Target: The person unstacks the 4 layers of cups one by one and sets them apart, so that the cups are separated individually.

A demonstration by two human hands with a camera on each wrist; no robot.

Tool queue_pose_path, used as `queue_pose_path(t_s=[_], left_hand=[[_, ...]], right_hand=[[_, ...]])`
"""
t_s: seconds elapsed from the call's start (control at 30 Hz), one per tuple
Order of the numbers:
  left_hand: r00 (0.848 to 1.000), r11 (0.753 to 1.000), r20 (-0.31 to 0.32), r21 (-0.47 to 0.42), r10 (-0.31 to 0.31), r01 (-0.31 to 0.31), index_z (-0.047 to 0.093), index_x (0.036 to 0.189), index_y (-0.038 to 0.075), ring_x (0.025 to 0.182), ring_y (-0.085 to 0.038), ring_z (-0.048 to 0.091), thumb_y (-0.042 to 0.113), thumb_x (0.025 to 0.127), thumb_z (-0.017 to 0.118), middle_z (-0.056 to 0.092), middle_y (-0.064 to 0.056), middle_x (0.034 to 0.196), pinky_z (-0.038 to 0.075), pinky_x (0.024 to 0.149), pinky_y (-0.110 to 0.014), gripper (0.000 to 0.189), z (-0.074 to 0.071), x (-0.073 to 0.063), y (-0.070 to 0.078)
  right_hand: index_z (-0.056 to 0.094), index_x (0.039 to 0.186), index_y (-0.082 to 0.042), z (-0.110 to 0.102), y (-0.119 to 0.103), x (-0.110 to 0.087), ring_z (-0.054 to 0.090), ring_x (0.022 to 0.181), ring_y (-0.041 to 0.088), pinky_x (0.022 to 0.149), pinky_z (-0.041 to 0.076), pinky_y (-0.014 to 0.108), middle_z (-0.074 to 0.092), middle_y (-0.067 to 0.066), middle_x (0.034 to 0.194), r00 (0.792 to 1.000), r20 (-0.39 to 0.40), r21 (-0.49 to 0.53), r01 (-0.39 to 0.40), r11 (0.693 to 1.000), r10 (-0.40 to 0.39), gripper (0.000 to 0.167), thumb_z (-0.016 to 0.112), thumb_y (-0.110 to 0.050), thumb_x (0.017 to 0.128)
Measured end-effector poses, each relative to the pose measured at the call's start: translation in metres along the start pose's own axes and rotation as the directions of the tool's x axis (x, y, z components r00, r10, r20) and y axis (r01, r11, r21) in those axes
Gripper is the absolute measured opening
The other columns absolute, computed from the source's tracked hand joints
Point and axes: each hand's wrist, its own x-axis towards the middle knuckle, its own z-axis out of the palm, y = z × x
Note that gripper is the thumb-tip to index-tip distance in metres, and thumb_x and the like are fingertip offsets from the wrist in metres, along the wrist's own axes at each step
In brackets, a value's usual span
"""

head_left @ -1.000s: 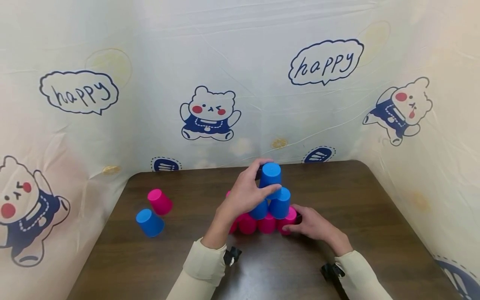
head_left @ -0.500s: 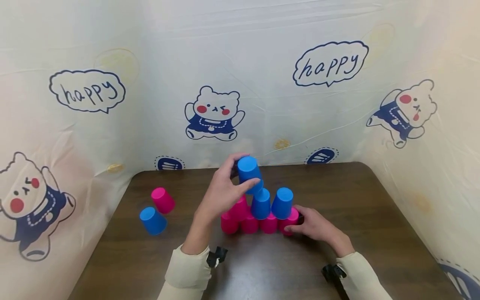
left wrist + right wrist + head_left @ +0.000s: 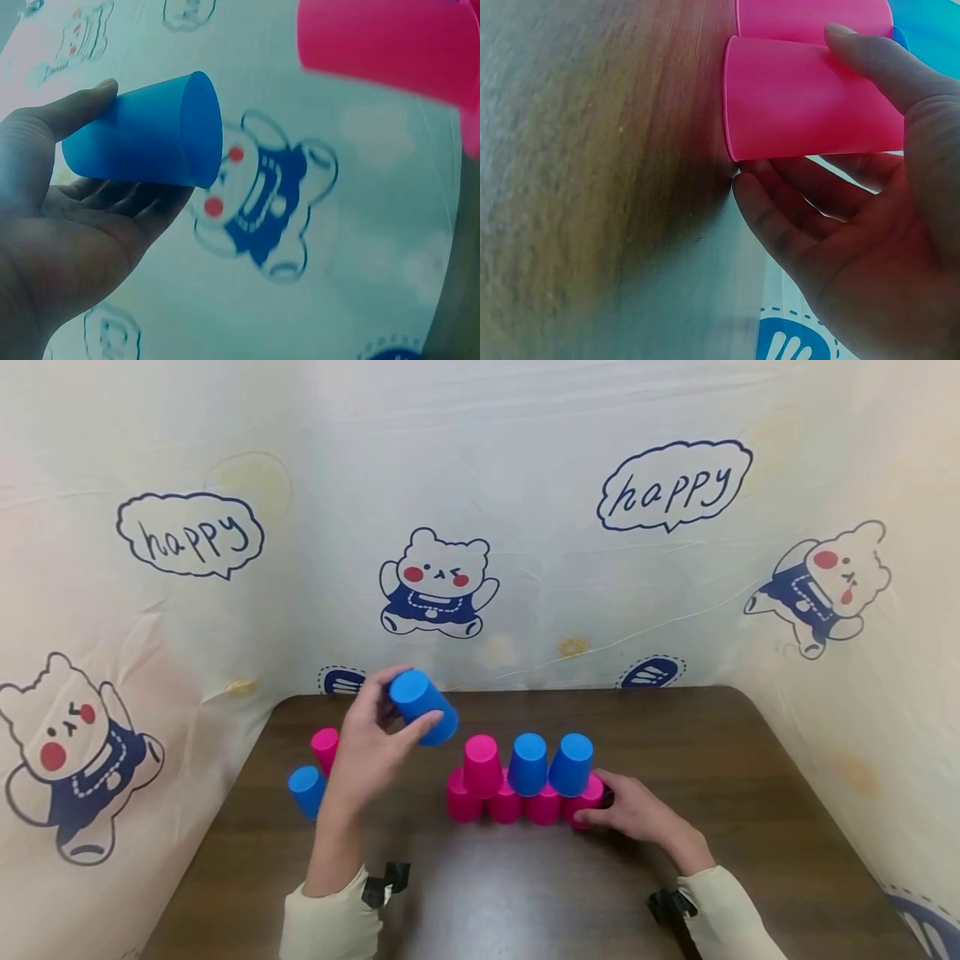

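My left hand (image 3: 367,747) holds a blue cup (image 3: 424,708) in the air, left of the stacked cups. The cup is tilted, and its open rim (image 3: 201,129) faces right in the left wrist view. Upside-down pink cups form the bottom row of the stack. On top of them stand a pink cup (image 3: 482,766) and two blue cups, one in the middle (image 3: 528,764) and one at the right (image 3: 572,765). My right hand (image 3: 637,810) grips the rightmost bottom pink cup (image 3: 810,101) between thumb and fingers.
Another blue cup (image 3: 306,790) and a pink cup (image 3: 325,747) stand at the table's left, partly hidden by my left hand and wrist. A printed curtain (image 3: 540,585) closes off the back and sides of the brown table (image 3: 510,893).
My left hand has moved left with the blue cup, away from above the stack, and the cup has tilted. My right hand has stayed at the pink cup.
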Motion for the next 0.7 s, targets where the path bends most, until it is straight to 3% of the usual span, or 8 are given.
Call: queue_pose_path(t_s=[0.17, 0.3, 0.5, 0.7], left_hand=[[0.995, 0.997, -0.077, 0.036, -0.062, 0.065, 0.045, 0.154, 0.016, 0.140, -0.043, 0.055, 0.028, 0.092, 0.083, 0.052, -0.014, 0.156, 0.046, 0.112, -0.063, 0.074, -0.027, -0.016, -0.015], [0.985, 0.988, -0.090, 0.025, -0.148, 0.151, 0.044, 0.154, 0.013, 0.141, -0.046, 0.052, 0.022, 0.092, 0.084, 0.051, -0.018, 0.156, 0.043, 0.112, -0.067, 0.074, -0.042, -0.028, -0.030], [0.957, 0.960, -0.087, 0.013, -0.278, 0.280, 0.041, 0.156, 0.015, 0.145, -0.048, 0.047, 0.022, 0.091, 0.084, 0.047, -0.020, 0.160, 0.040, 0.114, -0.069, 0.078, -0.055, -0.043, -0.051], [0.940, 0.944, -0.107, 0.021, -0.324, 0.328, 0.039, 0.155, 0.009, 0.147, -0.050, 0.044, 0.018, 0.092, 0.084, 0.044, -0.024, 0.160, 0.036, 0.116, -0.070, 0.079, -0.064, -0.053, -0.071]], right_hand=[[0.064, 0.127, -0.018, 0.000, -0.001, 0.000, 0.064, 0.098, 0.019, 0.081, 0.058, 0.038, 0.072, -0.001, 0.110, 1.000, 0.008, 0.007, -0.003, 1.000, 0.002, 0.054, 0.085, -0.047, 0.087], [0.065, 0.124, -0.019, 0.000, -0.001, -0.001, 0.065, 0.096, 0.018, 0.081, 0.057, 0.035, 0.072, -0.003, 0.107, 1.000, -0.005, -0.001, -0.003, 1.000, 0.003, 0.050, 0.084, -0.047, 0.088], [0.065, 0.123, -0.020, 0.000, -0.001, -0.001, 0.065, 0.096, 0.018, 0.081, 0.057, 0.034, 0.071, -0.004, 0.106, 1.000, -0.014, -0.012, -0.010, 1.000, 0.010, 0.049, 0.084, -0.048, 0.087], [0.065, 0.123, -0.020, 0.001, -0.001, 0.001, 0.064, 0.095, 0.019, 0.080, 0.057, 0.035, 0.071, -0.004, 0.105, 1.000, -0.007, -0.012, -0.005, 1.000, 0.005, 0.050, 0.084, -0.049, 0.087]])
